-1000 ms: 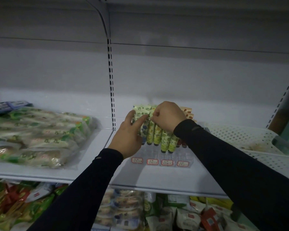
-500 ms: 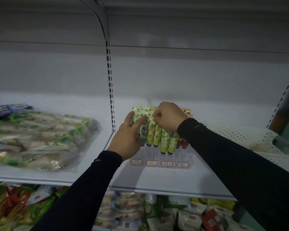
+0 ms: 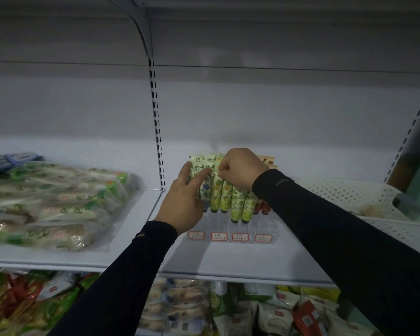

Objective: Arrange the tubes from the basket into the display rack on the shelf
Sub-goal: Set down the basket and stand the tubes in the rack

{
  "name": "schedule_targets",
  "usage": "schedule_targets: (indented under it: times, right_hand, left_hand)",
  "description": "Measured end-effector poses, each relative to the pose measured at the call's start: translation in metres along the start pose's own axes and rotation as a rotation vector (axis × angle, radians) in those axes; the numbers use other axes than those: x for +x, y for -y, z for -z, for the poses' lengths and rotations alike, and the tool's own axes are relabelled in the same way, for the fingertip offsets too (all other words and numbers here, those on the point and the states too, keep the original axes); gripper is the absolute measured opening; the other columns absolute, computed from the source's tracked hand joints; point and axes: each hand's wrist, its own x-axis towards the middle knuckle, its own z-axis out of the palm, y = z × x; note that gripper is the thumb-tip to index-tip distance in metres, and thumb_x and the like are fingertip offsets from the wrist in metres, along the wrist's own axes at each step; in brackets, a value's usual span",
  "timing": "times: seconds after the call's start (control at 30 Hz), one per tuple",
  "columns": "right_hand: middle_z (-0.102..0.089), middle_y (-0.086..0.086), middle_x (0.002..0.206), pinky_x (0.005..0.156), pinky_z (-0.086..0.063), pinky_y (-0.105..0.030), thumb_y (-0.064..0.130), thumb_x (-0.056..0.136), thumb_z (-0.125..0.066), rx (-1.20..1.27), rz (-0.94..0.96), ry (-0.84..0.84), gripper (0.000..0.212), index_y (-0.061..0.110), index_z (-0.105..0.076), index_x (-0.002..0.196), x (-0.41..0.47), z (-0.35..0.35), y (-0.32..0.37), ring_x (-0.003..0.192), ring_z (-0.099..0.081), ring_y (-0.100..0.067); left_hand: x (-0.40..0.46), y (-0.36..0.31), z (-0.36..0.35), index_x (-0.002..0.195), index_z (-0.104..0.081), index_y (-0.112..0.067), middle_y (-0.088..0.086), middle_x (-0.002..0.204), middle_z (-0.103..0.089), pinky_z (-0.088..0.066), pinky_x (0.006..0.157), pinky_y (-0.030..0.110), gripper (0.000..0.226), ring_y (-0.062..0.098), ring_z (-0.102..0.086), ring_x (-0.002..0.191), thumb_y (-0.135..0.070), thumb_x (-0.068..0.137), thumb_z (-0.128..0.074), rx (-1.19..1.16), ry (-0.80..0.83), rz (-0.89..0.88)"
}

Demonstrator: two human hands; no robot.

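Clear plastic display rack point(image 3: 230, 226) on shelf point(image 3: 264, 260); red-bordered labels unreadable. Tubes point(image 3: 224, 197) upright in rack. Right hand point(image 3: 240, 167) pinches tube tops; left hand point(image 3: 183, 202), fingers straight, touches leftmost tubes.

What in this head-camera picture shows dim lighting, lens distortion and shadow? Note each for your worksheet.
Head view: dim and bluish overall, so the print on the tubes is hard to read; the wide lens bows the shelf edge and upright; both hands cast a faint shadow on the back wall; the packets at left look soft.
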Motion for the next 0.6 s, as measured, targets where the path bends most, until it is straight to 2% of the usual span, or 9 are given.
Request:
schedule_targets:
  times: [0.13,0.23,0.3,0.37,0.47,0.53,0.6]
  right_hand:
    - [-0.031,0.006,0.049,0.055,-0.029,-0.023,0.013,0.094,-0.055,-0.012,-0.003,0.004,0.052,0.022,-0.036,0.046,-0.001,0.0,0.002,0.046,-0.03,-0.007]
    - [-0.03,0.006,0.051,0.051,-0.025,-0.023,0.014,0.094,-0.055,-0.012,0.0,-0.007,0.052,0.022,-0.034,0.047,-0.001,-0.001,0.002,0.047,-0.029,-0.007]
    - [-0.035,0.004,0.049,0.051,-0.028,-0.025,0.016,0.092,-0.058,-0.011,0.0,-0.01,0.047,0.018,-0.042,0.048,-0.001,-0.002,-0.001,0.046,-0.034,-0.009]
    - [-0.044,-0.001,0.052,0.054,-0.034,-0.027,0.021,0.09,-0.062,0.016,-0.009,-0.029,0.037,0.01,-0.058,0.056,-0.003,-0.005,-0.002,0.047,-0.042,-0.014]
    - [-0.056,0.001,0.069,0.067,-0.04,-0.027,0.029,0.093,-0.062,0.114,-0.014,-0.151,0.031,0.006,-0.072,0.074,-0.006,0.001,-0.005,0.062,-0.052,-0.011]
    - [-0.049,0.01,0.067,0.07,-0.035,-0.024,0.032,0.095,-0.059,0.146,-0.018,-0.22,0.035,0.013,-0.066,0.066,-0.009,0.011,-0.009,0.065,-0.047,-0.005]
    - [-0.049,0.008,0.063,0.07,-0.034,-0.025,0.034,0.095,-0.057,0.14,-0.015,-0.265,0.043,0.015,-0.056,0.057,-0.012,0.018,-0.016,0.067,-0.049,-0.009]
  left_hand:
    - [-0.001,-0.001,0.001,0.149,-0.034,-0.03,0.009,0.162,-0.009,-0.044,0.091,0.033,0.076,0.029,-0.035,0.135,-0.001,0.084,-0.059,0.004,-0.001,-0.003]
    - [0.0,-0.001,0.001,0.149,-0.034,-0.03,0.009,0.161,-0.009,-0.042,0.089,0.03,0.076,0.03,-0.035,0.136,0.0,0.084,-0.058,0.015,-0.003,-0.007]
    - [0.0,-0.002,0.001,0.149,-0.033,-0.03,0.01,0.161,-0.009,-0.042,0.087,0.03,0.076,0.031,-0.037,0.135,0.0,0.084,-0.058,0.027,-0.002,-0.007]
    - [-0.001,-0.002,0.001,0.15,-0.032,-0.03,0.011,0.162,-0.007,-0.044,0.09,0.033,0.077,0.032,-0.037,0.135,-0.001,0.084,-0.058,0.037,0.0,-0.005]
    - [-0.001,0.0,0.001,0.151,-0.03,-0.031,0.011,0.162,-0.005,-0.044,0.091,0.034,0.079,0.033,-0.036,0.136,-0.001,0.084,-0.057,0.056,0.008,-0.011]
    - [-0.001,0.001,0.001,0.151,-0.028,-0.032,0.011,0.162,-0.004,-0.044,0.088,0.032,0.08,0.033,-0.038,0.134,-0.001,0.084,-0.057,0.073,0.013,-0.016]
    - [-0.001,0.001,0.0,0.152,-0.026,-0.034,0.01,0.162,-0.002,-0.043,0.084,0.029,0.081,0.032,-0.043,0.13,-0.002,0.085,-0.057,0.095,0.015,-0.02]
